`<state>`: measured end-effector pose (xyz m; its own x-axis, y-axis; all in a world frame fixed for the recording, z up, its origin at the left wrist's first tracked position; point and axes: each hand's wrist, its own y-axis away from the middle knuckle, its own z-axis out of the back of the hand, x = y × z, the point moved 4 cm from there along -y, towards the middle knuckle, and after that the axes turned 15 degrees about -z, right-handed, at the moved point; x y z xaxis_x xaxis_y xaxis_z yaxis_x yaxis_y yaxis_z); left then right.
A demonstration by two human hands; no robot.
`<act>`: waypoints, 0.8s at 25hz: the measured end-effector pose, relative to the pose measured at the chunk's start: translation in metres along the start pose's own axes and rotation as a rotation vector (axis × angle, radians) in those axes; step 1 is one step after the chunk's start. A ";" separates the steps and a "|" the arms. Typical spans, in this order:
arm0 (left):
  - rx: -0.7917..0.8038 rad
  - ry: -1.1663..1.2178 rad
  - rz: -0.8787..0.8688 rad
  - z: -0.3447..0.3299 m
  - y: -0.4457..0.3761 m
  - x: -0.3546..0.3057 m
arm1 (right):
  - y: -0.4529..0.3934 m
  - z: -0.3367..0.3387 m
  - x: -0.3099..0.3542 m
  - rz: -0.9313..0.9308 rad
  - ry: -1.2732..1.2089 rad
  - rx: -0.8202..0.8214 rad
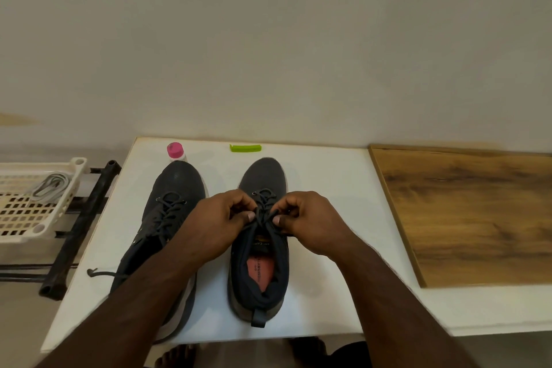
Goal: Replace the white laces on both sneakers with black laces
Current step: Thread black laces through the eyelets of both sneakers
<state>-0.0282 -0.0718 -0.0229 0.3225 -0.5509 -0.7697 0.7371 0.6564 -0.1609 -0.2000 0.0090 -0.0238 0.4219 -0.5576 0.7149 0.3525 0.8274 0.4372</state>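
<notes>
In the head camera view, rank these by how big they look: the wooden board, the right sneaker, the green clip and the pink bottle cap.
Largest to smallest:
1. wooden board
2. right sneaker
3. green clip and pink bottle cap: the clip is longer, the cap rounder, so they look about alike.

We take the right sneaker as our landmark. Just left of it the left sneaker blocks passage. Beyond its toe, open tabletop reaches a green clip; a pink-capped bottle stands far-left. Rightward we find bare white surface up to the wooden board.
</notes>
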 end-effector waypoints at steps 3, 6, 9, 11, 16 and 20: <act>-0.022 0.011 -0.047 0.001 0.001 -0.004 | 0.001 0.000 0.001 0.002 -0.005 -0.034; -0.033 0.045 -0.026 0.002 0.001 -0.003 | 0.001 0.001 0.000 -0.012 -0.062 -0.017; -0.023 0.028 0.015 0.001 0.001 0.001 | 0.000 0.002 0.000 -0.007 -0.034 0.005; -0.005 0.007 0.008 -0.001 0.001 0.000 | 0.000 0.001 0.000 0.004 0.002 -0.002; -0.064 0.032 0.020 -0.001 -0.001 0.000 | -0.001 0.000 0.000 -0.008 0.007 -0.037; -0.023 0.019 0.056 0.000 0.000 0.000 | -0.002 0.003 -0.002 -0.019 -0.052 0.000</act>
<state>-0.0283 -0.0719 -0.0234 0.3513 -0.5038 -0.7892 0.7042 0.6977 -0.1319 -0.2045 0.0086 -0.0246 0.3714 -0.5693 0.7335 0.3598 0.8165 0.4515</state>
